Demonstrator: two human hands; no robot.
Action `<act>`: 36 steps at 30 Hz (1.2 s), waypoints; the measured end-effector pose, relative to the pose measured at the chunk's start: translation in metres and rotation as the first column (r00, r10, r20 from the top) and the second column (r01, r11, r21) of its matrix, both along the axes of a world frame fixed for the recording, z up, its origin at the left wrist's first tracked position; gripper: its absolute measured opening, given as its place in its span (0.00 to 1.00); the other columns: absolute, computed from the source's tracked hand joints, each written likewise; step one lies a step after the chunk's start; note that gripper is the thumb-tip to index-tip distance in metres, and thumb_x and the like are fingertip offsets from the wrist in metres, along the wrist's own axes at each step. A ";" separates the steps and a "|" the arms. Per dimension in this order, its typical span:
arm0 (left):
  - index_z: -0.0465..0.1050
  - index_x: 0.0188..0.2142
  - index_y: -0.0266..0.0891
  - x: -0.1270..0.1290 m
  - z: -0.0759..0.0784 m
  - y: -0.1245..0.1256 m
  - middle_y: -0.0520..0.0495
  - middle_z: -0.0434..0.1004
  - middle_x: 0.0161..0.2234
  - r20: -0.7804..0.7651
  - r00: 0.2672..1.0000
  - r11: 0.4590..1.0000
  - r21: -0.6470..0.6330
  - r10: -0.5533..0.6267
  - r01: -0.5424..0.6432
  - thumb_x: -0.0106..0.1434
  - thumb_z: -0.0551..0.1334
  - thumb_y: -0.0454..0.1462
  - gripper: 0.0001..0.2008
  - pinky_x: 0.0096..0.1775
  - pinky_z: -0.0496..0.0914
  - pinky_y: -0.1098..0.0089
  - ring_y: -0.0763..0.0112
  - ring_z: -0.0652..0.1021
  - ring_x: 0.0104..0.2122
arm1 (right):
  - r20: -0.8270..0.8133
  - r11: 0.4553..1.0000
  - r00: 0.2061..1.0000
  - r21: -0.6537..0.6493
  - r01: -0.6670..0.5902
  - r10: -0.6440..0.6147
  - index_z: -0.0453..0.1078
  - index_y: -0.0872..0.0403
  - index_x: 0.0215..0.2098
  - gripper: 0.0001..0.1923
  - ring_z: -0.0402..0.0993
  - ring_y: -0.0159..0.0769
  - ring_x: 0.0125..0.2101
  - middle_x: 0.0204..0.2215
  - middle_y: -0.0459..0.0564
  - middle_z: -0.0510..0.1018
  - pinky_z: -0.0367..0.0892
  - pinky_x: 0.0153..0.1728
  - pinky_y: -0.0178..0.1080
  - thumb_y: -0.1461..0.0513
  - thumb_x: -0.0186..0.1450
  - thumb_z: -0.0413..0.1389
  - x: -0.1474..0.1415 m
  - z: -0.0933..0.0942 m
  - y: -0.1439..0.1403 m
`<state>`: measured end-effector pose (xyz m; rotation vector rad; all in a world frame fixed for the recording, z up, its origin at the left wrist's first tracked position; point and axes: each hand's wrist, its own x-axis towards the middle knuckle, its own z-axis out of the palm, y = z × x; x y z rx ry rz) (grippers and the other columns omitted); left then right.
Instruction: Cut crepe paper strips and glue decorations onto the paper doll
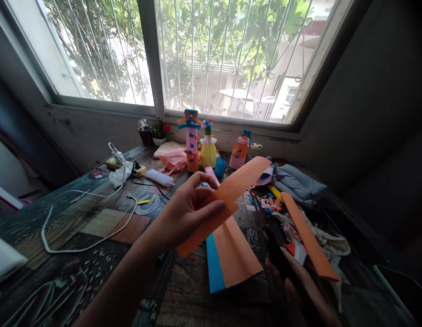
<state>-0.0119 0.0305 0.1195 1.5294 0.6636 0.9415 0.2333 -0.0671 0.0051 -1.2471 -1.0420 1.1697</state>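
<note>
Paper-craft work, mid-handling; left hand (186,211) pinches an orange paper strip (227,197) above the table (95,227); right hand (299,281), near right, blurred, grip unclear; next probably calls for steadying the strip's free far end.

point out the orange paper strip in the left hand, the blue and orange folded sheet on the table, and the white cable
orange paper strip (231,193), head view, middle of the strip
blue and orange folded sheet (233,259), head view, orange face
white cable (47,222), head view, left bend of the loop
</note>
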 end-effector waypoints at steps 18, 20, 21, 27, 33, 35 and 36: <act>0.57 0.36 0.42 0.013 -0.012 -0.009 0.53 0.69 0.32 -0.476 0.871 0.963 0.269 0.124 0.010 0.61 0.57 0.36 0.07 0.32 0.61 0.74 0.72 0.69 0.31 | -0.175 0.959 0.973 -0.212 -0.189 0.153 0.72 0.51 0.30 0.17 0.63 0.36 0.23 0.22 0.45 0.70 0.60 0.26 0.37 0.54 0.43 0.67 -0.016 -0.030 0.003; 0.57 0.36 0.41 0.014 -0.013 -0.010 0.52 0.69 0.33 -0.480 0.870 0.963 0.269 0.111 0.026 0.61 0.57 0.36 0.07 0.33 0.61 0.74 0.71 0.69 0.31 | -0.220 0.951 0.962 -0.226 -0.210 0.160 0.72 0.51 0.29 0.16 0.61 0.35 0.23 0.21 0.44 0.68 0.58 0.25 0.36 0.54 0.44 0.67 -0.018 -0.030 0.003; 0.57 0.36 0.41 0.015 -0.013 -0.010 0.52 0.68 0.33 -0.480 0.870 0.962 0.271 0.110 0.028 0.61 0.56 0.36 0.06 0.33 0.60 0.74 0.71 0.69 0.31 | -0.243 0.947 0.957 -0.237 -0.218 0.159 0.72 0.51 0.28 0.16 0.60 0.34 0.22 0.20 0.43 0.67 0.57 0.25 0.35 0.54 0.44 0.67 -0.019 -0.030 0.003; 0.56 0.35 0.40 0.016 -0.014 -0.008 0.53 0.65 0.30 -0.490 0.866 0.955 0.289 0.093 0.061 0.61 0.56 0.35 0.06 0.34 0.60 0.73 0.71 0.68 0.31 | -0.220 0.950 0.962 -0.229 -0.213 0.162 0.72 0.51 0.28 0.17 0.56 0.32 0.21 0.19 0.43 0.65 0.53 0.22 0.34 0.51 0.45 0.66 -0.024 -0.026 0.000; 0.54 0.34 0.41 0.016 -0.011 -0.008 0.54 0.64 0.31 -0.522 0.850 0.952 0.289 0.070 0.099 0.61 0.55 0.34 0.06 0.35 0.60 0.73 0.72 0.68 0.30 | -0.179 0.978 0.968 -0.080 -0.195 0.179 0.73 0.50 0.33 0.22 0.60 0.33 0.22 0.22 0.43 0.67 0.59 0.25 0.34 0.49 0.43 0.67 -0.030 -0.016 -0.007; 0.54 0.34 0.41 0.015 -0.011 -0.009 0.54 0.65 0.31 -0.531 0.845 0.953 0.286 0.068 0.103 0.61 0.55 0.33 0.07 0.36 0.60 0.72 0.72 0.68 0.31 | -0.211 0.970 0.955 -0.079 -0.230 0.209 0.73 0.50 0.31 0.22 0.60 0.32 0.21 0.21 0.43 0.66 0.60 0.24 0.34 0.48 0.42 0.67 -0.032 -0.015 -0.007; 0.54 0.34 0.41 0.015 -0.011 -0.009 0.53 0.65 0.31 -0.534 0.843 0.952 0.287 0.070 0.103 0.61 0.56 0.33 0.07 0.36 0.60 0.72 0.72 0.69 0.32 | -0.226 0.966 0.948 -0.078 -0.247 0.224 0.73 0.50 0.31 0.23 0.60 0.32 0.21 0.21 0.43 0.65 0.60 0.23 0.34 0.47 0.41 0.67 -0.032 -0.016 -0.006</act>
